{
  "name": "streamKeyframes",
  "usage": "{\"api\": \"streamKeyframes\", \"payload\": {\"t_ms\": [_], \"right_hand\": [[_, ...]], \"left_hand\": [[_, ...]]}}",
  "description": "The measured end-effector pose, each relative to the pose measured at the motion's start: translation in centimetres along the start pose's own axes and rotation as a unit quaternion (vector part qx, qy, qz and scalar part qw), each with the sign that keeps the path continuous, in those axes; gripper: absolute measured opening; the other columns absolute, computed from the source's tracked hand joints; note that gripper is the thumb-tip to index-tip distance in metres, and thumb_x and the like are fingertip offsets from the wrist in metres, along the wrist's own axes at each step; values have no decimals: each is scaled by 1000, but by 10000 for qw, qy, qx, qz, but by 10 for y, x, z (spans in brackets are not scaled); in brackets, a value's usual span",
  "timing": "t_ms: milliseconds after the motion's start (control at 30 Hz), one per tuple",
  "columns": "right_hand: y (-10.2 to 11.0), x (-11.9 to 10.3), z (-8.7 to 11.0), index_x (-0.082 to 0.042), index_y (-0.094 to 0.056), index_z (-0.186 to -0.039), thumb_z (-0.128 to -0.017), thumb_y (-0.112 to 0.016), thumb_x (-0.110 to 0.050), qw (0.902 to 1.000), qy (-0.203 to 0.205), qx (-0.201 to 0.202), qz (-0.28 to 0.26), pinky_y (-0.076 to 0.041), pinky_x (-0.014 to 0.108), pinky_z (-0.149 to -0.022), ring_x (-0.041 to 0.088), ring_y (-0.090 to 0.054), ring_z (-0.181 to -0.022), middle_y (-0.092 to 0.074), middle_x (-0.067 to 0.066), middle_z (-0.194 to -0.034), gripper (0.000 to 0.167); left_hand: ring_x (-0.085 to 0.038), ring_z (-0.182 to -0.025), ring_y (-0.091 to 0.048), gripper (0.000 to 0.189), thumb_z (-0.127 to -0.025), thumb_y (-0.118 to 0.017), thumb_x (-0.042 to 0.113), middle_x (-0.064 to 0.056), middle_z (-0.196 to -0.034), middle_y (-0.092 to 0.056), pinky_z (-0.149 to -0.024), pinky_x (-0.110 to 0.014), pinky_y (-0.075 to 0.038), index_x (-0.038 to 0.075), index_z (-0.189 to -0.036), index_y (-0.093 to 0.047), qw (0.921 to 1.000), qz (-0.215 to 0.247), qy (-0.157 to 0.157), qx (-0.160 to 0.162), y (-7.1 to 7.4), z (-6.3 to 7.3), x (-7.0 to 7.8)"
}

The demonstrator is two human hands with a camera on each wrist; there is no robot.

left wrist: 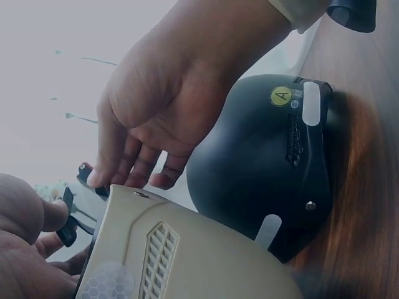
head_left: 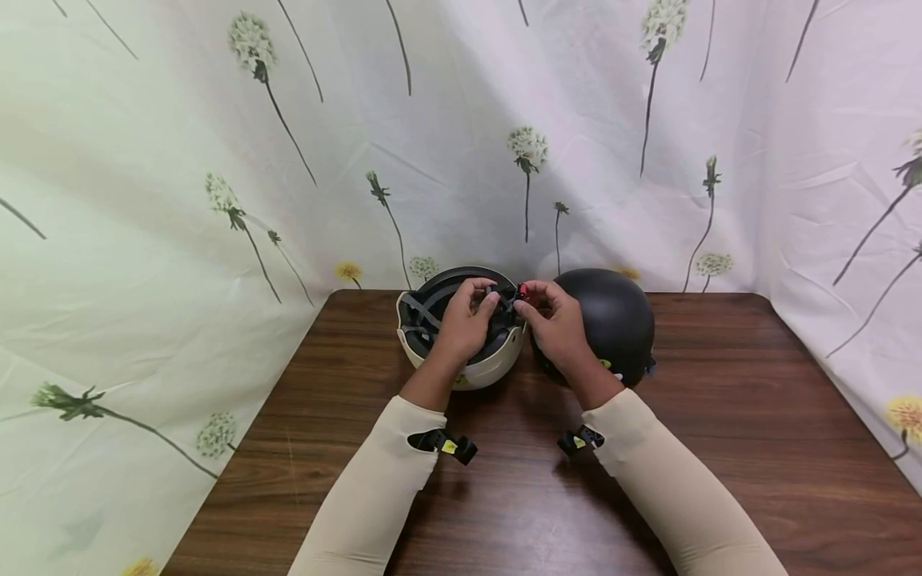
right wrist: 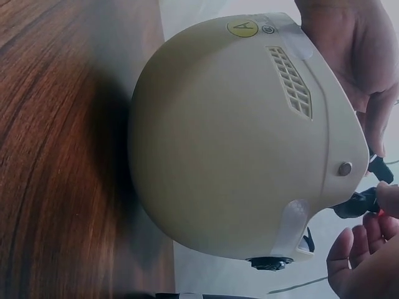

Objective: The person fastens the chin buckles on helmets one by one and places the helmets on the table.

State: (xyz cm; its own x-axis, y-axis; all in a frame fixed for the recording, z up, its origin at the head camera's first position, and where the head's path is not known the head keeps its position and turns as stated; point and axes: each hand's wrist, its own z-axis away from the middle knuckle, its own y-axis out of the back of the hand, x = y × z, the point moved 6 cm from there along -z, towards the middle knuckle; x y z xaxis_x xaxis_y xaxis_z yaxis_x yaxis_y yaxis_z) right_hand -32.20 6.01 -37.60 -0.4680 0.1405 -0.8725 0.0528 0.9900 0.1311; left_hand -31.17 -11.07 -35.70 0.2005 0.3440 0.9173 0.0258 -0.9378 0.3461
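Note:
A cream helmet (head_left: 497, 368) lies upside down on the table, its dark padding and grey straps (head_left: 425, 310) showing inside. Over its opening, my left hand (head_left: 464, 324) pinches a black buckle piece (left wrist: 67, 218) of the chin strap between thumb and fingers. At the rim's right side my right hand (head_left: 558, 320) pinches the other buckle piece (right wrist: 358, 204), which is black with a red part (head_left: 522, 290). The two pieces are close together but apart. Just beyond my right hand stands a black helmet (head_left: 612, 320), dome up.
The dark wooden table (head_left: 720, 416) carries both helmets near its back edge. Behind it hangs a white curtain (head_left: 461, 144) printed with dandelions. A small black camera (head_left: 450, 445) is strapped at my left wrist, another camera (head_left: 576, 440) at my right.

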Motion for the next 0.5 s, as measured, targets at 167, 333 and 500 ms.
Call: {"api": "streamKeyframes", "payload": {"t_ms": [167, 333, 500], "right_hand": [[0, -1, -1, 5, -69, -126, -104, -72, -3, 10000, 42, -32, 11, -51, 18, -80, 14, -64, -97, -72, 25, -116, 23], [-2, -1, -3, 3, -69, -134, -106, -69, -4, 9999, 36, -122, 107, -48, 18, -79, 10, -63, -94, -75, 24, -124, 28], [-3, 0, -3, 0, -65, -147, -110, -63, -6, 9996, 5, -246, 148, -48, 17, -85, 26, -64, -105, -71, 24, -135, 37]], "left_hand": [[-37, -132, -65, 31, -115, -56, 17, -21, -142, -62, -115, -54, -51, 7, -145, -57, 10000, 39, -1, 6, 1, 2, 1], [-39, -131, -65, 31, -115, -57, 18, -20, -143, -63, -112, -55, -52, 8, -144, -58, 10000, -16, 18, 92, 3, 5, 1], [-38, -134, -63, 31, -115, -57, 17, -21, -142, -65, -113, -55, -50, 6, -143, -59, 9997, -45, -147, 195, 6, 7, 2]]}}
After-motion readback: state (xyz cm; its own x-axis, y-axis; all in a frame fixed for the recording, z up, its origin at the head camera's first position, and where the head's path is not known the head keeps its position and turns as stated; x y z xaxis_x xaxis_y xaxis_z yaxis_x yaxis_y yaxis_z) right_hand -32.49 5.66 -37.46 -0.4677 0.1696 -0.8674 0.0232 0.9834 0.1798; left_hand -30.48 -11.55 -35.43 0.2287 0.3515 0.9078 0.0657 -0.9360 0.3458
